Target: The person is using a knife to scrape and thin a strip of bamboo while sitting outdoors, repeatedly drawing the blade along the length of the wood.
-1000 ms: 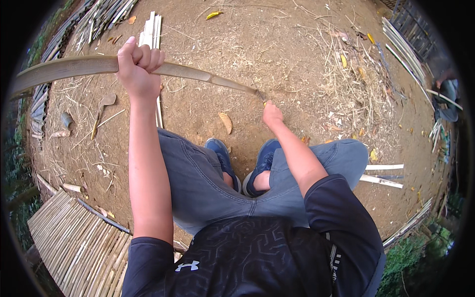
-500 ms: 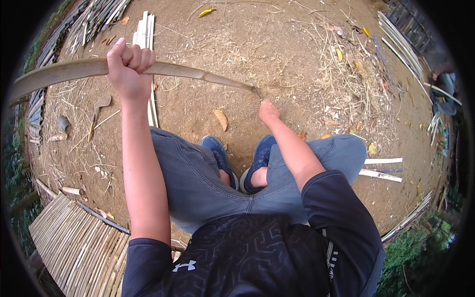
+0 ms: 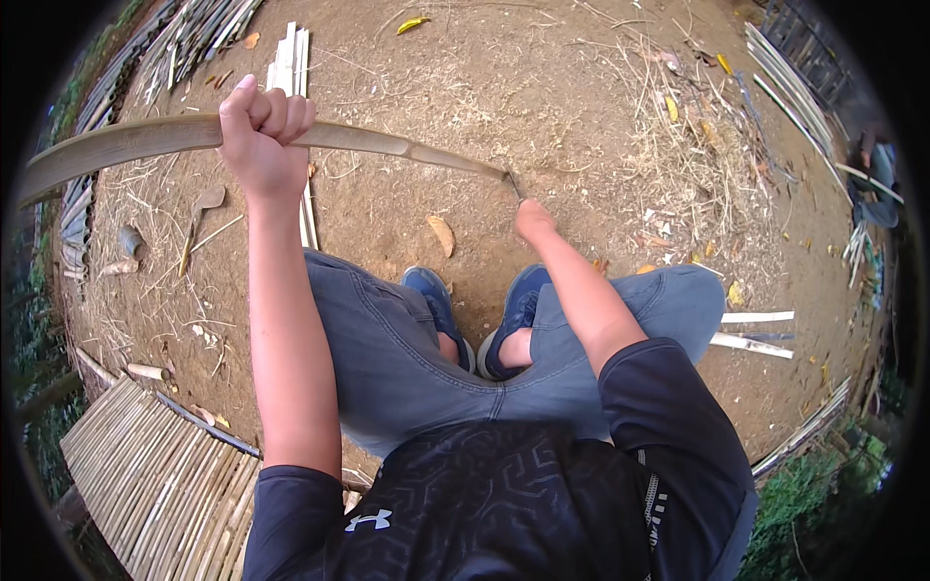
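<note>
A long bamboo strip (image 3: 363, 140) runs in a bent arc from the left rim to the middle of the ground ahead of my knees. Partway along it, my left hand (image 3: 262, 140) is closed in a fist around the strip. The strip's right end meets the short dark blade of a knife (image 3: 515, 186). My right hand (image 3: 534, 222) is wrapped round the knife's handle, which the fingers hide. Whether the blade cuts into the strip or only touches it is too small to tell.
White split strips (image 3: 291, 68) lie beyond my left hand, with a bamboo pile (image 3: 189, 48) farther left. A wooden-handled tool (image 3: 201, 218) lies left. A slatted bamboo platform (image 3: 160, 465) is near left. Another person (image 3: 877, 179) is far right. Shavings (image 3: 668, 184) cover the dirt.
The whole view has shifted slightly, moving everything a little to the right. Slightly more of the knife blade shows between my right hand and the strip's end. Both grips are unchanged.
</note>
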Demonstrator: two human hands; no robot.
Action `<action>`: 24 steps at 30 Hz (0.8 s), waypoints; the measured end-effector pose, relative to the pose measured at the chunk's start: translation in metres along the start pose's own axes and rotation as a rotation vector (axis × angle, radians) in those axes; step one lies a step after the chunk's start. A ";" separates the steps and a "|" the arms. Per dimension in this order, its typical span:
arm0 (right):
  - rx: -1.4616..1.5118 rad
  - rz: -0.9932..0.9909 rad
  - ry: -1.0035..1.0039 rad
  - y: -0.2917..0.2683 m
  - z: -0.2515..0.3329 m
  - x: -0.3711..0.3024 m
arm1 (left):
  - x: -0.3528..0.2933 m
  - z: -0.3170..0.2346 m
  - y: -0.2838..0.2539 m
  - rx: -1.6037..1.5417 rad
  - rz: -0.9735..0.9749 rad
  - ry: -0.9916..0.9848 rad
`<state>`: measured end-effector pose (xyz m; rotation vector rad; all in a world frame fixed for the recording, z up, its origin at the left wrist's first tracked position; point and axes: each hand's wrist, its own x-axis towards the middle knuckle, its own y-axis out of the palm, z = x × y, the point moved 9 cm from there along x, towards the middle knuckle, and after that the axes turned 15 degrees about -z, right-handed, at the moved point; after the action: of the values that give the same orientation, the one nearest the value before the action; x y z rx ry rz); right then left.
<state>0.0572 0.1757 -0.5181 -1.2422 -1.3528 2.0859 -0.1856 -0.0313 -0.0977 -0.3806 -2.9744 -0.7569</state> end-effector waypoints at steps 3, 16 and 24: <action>0.063 -0.165 0.015 -0.012 0.000 0.014 | 0.005 0.000 0.003 0.013 0.007 0.031; 0.368 -0.362 -0.325 -0.106 0.102 -0.051 | 0.003 0.001 0.004 -0.036 -0.006 0.024; 0.367 -0.340 -0.390 -0.141 0.116 -0.103 | 0.002 -0.001 -0.007 -0.037 -0.126 0.050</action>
<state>-0.0034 0.1090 -0.3290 -0.4387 -1.1510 2.2550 -0.1896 -0.0375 -0.1001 -0.1739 -2.9639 -0.8209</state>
